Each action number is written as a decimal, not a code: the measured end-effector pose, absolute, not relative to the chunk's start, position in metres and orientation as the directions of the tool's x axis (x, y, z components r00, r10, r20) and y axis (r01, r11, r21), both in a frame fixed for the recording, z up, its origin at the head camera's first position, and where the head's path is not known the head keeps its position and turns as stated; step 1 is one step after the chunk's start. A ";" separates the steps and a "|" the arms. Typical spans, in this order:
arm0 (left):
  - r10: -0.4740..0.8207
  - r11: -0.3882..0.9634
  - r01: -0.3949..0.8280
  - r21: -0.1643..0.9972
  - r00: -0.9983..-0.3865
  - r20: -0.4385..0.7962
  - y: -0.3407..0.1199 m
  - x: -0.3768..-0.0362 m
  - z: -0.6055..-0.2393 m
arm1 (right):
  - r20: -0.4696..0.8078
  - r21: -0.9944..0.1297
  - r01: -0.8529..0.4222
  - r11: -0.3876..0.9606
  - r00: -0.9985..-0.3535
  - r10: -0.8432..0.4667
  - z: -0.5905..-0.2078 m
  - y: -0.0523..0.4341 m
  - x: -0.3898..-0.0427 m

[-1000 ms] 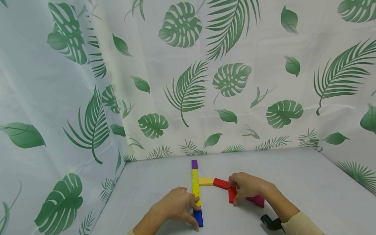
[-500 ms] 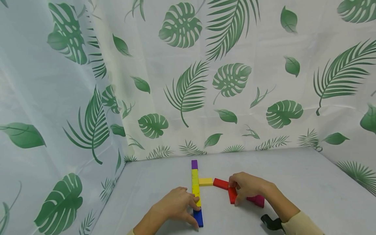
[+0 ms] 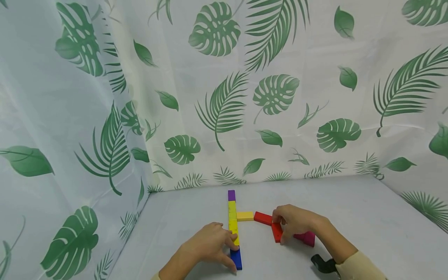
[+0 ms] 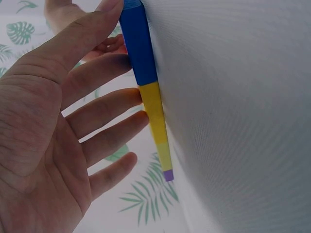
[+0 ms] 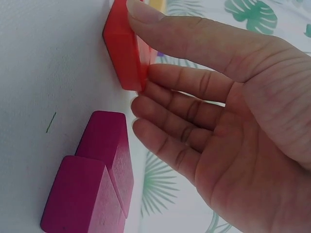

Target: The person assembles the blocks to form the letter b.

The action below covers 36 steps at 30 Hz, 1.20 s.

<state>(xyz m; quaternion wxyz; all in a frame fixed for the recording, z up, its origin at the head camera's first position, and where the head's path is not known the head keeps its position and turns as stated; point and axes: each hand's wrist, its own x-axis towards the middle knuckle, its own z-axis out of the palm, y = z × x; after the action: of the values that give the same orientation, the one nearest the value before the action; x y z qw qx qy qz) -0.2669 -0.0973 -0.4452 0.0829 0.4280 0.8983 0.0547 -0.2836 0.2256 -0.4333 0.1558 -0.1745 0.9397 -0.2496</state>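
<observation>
A head camera looks forward and down at the counter low in frame, while two wrist cameras sit very close, turned sideways, sharing its coloured block row and red block.

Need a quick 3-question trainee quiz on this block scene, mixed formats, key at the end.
1. True or false: the left hand rests against the row of blocks with straight fingers.
2. Which block does the right hand touch? A) purple block B) red block C) small yellow block
3. Fill in: the two blocks lying under the right hand, apart from the red one, are ____ in colour.

Key: 1 true; 2 B; 3 magenta.
</observation>
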 end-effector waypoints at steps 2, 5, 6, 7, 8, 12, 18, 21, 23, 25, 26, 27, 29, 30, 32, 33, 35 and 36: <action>0.774 0.632 0.755 0.173 -0.624 -0.107 -0.097 -0.267 -0.445 | -0.203 -0.524 -0.255 0.812 -0.889 -0.410 -0.433 0.226 -0.283; 0.768 0.639 0.748 0.179 -0.630 -0.113 -0.096 -0.267 -0.445 | -0.200 -0.529 -0.262 0.807 -0.886 -0.419 -0.432 0.226 -0.282; 0.767 0.641 0.746 0.180 -0.631 -0.114 -0.096 -0.267 -0.445 | -0.199 -0.529 -0.264 0.806 -0.885 -0.420 -0.432 0.226 -0.282; 0.766 0.642 0.745 0.180 -0.632 -0.114 -0.096 -0.267 -0.445 | -0.198 -0.529 -0.265 0.806 -0.885 -0.421 -0.432 0.226 -0.282; 0.766 0.643 0.745 0.179 -0.633 -0.113 -0.096 -0.267 -0.445 | -0.197 -0.529 -0.268 0.805 -0.884 -0.424 -0.432 0.226 -0.282; 0.767 0.641 0.747 0.178 -0.632 -0.109 -0.096 -0.267 -0.445 | -0.197 -0.526 -0.273 0.805 -0.882 -0.428 -0.433 0.226 -0.283; 0.770 0.638 0.749 0.179 -0.629 -0.108 -0.097 -0.266 -0.444 | -0.198 -0.519 -0.282 0.807 -0.879 -0.434 -0.433 0.226 -0.284; 0.772 0.635 0.751 0.179 -0.627 -0.109 -0.097 -0.266 -0.444 | -0.199 -0.518 -0.279 0.808 -0.880 -0.432 -0.434 0.226 -0.284; 0.773 0.634 0.752 0.181 -0.625 -0.110 -0.097 -0.266 -0.444 | -0.202 -0.517 -0.275 0.811 -0.881 -0.427 -0.434 0.226 -0.284; 0.774 0.632 0.754 0.181 -0.623 -0.110 -0.097 -0.267 -0.444 | -0.207 -0.517 -0.266 0.813 -0.883 -0.421 -0.434 0.226 -0.284; 0.775 0.631 0.754 0.181 -0.622 -0.110 -0.097 -0.267 -0.444 | -0.208 -0.518 -0.263 0.814 -0.884 -0.418 -0.434 0.226 -0.284; 0.776 0.630 0.755 0.181 -0.622 -0.109 -0.097 -0.267 -0.445 | -0.209 -0.518 -0.261 0.815 -0.885 -0.416 -0.434 0.226 -0.284; 0.778 0.628 0.758 0.180 -0.619 -0.106 -0.097 -0.267 -0.445 | -0.210 -0.519 -0.258 0.815 -0.886 -0.414 -0.433 0.226 -0.284; 0.780 0.624 0.760 0.178 -0.617 -0.103 -0.097 -0.267 -0.444 | -0.210 -0.519 -0.256 0.815 -0.887 -0.412 -0.433 0.225 -0.284; 0.783 0.621 0.764 0.175 -0.614 -0.099 -0.098 -0.267 -0.445 | -0.209 -0.519 -0.256 0.815 -0.887 -0.412 -0.433 0.225 -0.283; 0.784 0.620 0.765 0.173 -0.614 -0.098 -0.098 -0.267 -0.445 | -0.208 -0.519 -0.257 0.815 -0.887 -0.412 -0.433 0.225 -0.283; 0.782 0.623 0.763 0.174 -0.616 -0.097 -0.098 -0.267 -0.445 | -0.206 -0.519 -0.260 0.814 -0.886 -0.414 -0.433 0.225 -0.283; 0.780 0.625 0.760 0.176 -0.618 -0.098 -0.098 -0.267 -0.444 | -0.205 -0.519 -0.262 0.814 -0.886 -0.417 -0.433 0.225 -0.283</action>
<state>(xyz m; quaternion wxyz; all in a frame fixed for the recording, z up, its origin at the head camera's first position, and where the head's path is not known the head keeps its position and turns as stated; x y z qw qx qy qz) -0.2672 -0.0977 -0.4444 0.0827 0.4290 0.8976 0.0584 -0.2833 0.2253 -0.4327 0.1566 -0.1807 0.9393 -0.2460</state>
